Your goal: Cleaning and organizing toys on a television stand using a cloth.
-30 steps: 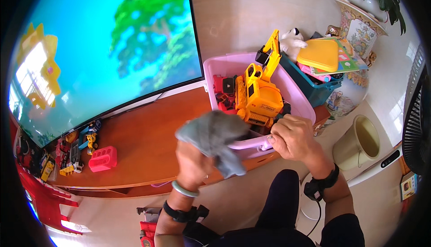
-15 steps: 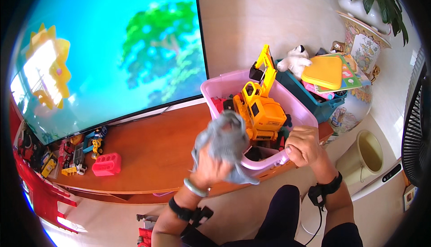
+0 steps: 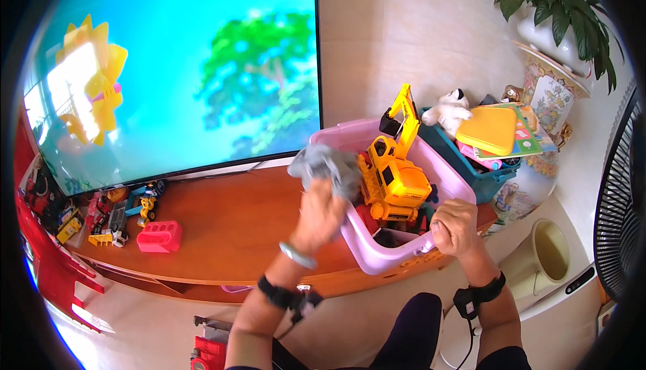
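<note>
A bunched grey cloth [image 3: 328,170] is in my left hand [image 3: 317,216], which is closed round it at the left wall of a pink plastic bin [image 3: 377,252]. My right hand [image 3: 456,227] grips the bin's near right rim in a fist. Inside the bin stands a yellow toy excavator [image 3: 402,180], its arm raised above the far rim. Other toys lie around the excavator, mostly hidden by it and by the bin wall. The bin rests on a brown wooden cabinet [image 3: 222,225].
A teal bin [image 3: 481,180] beyond holds a white plush toy [image 3: 447,113] and a yellow case [image 3: 487,130]. A large screen [image 3: 182,67] stands behind the cabinet. Toy vehicles [image 3: 111,218] and a pink-red holder [image 3: 159,236] lie left. A beige bucket [image 3: 542,255] and fan [image 3: 619,202] are right.
My left hand has carried the grey cloth away from me, from the bin's near left corner to its left side. My right hand stays on the rim. The view has shifted slightly.
</note>
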{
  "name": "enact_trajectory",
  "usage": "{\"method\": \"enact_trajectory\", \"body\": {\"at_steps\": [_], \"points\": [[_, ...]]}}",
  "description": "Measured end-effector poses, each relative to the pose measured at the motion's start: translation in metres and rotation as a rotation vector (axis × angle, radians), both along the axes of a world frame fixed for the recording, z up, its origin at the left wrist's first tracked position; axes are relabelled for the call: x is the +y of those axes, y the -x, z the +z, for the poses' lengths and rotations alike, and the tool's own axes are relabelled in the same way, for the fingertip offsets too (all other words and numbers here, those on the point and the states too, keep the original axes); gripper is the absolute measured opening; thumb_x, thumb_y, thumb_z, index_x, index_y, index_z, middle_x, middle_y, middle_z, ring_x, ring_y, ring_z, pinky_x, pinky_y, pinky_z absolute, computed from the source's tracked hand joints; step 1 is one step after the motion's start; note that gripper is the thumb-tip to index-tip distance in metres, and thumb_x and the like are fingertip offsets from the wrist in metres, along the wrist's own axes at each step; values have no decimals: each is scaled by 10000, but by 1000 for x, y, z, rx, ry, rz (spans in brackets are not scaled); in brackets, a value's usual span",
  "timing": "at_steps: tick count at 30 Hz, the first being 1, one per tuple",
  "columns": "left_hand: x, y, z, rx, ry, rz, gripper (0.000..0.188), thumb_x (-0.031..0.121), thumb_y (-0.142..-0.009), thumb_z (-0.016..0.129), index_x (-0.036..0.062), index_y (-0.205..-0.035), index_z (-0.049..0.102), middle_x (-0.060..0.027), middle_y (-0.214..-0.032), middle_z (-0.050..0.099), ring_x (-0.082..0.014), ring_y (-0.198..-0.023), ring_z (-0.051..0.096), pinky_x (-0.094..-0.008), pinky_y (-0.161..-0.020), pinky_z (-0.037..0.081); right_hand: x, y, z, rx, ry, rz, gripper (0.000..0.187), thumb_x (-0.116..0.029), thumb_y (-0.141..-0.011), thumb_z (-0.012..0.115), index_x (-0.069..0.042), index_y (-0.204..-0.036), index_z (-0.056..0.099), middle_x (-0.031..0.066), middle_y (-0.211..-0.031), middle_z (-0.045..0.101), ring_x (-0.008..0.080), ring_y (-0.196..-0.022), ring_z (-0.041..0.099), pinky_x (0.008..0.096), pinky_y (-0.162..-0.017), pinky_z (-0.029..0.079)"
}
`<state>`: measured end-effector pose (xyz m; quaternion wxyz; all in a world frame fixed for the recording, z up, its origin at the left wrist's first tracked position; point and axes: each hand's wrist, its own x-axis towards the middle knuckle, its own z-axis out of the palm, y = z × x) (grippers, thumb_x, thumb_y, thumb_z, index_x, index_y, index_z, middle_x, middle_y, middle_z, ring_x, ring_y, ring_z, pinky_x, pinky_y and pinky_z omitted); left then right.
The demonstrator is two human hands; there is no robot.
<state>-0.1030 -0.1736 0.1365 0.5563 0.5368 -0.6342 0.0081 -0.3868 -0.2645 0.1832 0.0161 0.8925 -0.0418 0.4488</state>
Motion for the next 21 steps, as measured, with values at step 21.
{"method": "enact_trajectory", "body": {"at_steps": [21], "points": [[28, 87, -64, 464, 46, -122, 428, 145, -1022, 479, -2, -1423, 449, -169, -1404, 478, -301, -1309, 453, -406, -1124, 335, -8, 4, -3, -5, -21, 6, 243, -170, -813, 565, -46, -606, 540, 100, -558, 505, 286, -494, 507, 384, -484, 397]]}}
